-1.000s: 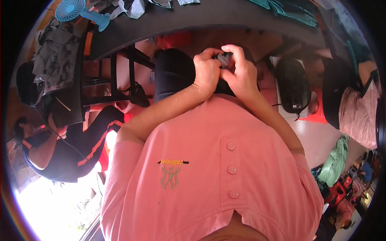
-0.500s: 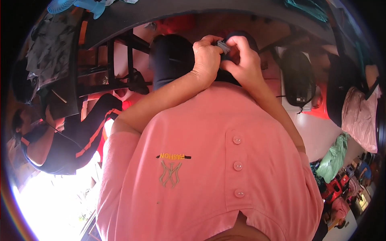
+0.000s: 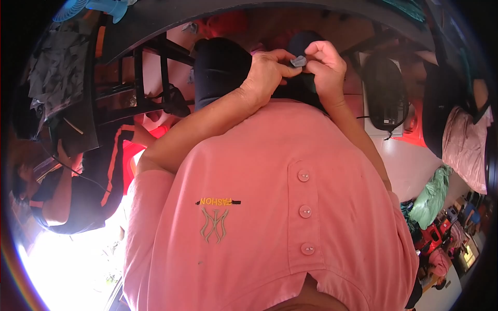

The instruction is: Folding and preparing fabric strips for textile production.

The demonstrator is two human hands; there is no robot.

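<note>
Over my lap, the fingers of my left hand (image 3: 267,71) pinch a small, crumpled grey piece of cloth (image 3: 298,61). My right hand (image 3: 328,68) is curled at the cloth's right side, with the fingertips closed in against its edge. Most of the piece is hidden by my fingers, and its exact shape is too small to make out. Both hands are held close together above my dark-trousered knees (image 3: 220,67).
A dark table edge (image 3: 218,15) curves across the far side. At left are a table with dark grey cloth (image 3: 59,72) and a seated person (image 3: 78,192). A black bag (image 3: 384,90) lies at right, with pink cloth (image 3: 461,145) and green cloth (image 3: 430,199) beyond.
My right hand has shifted slightly right, its fingers curling more. The grey cloth has moved a little right and nearer. The seated person at left has moved an arm and leg.
</note>
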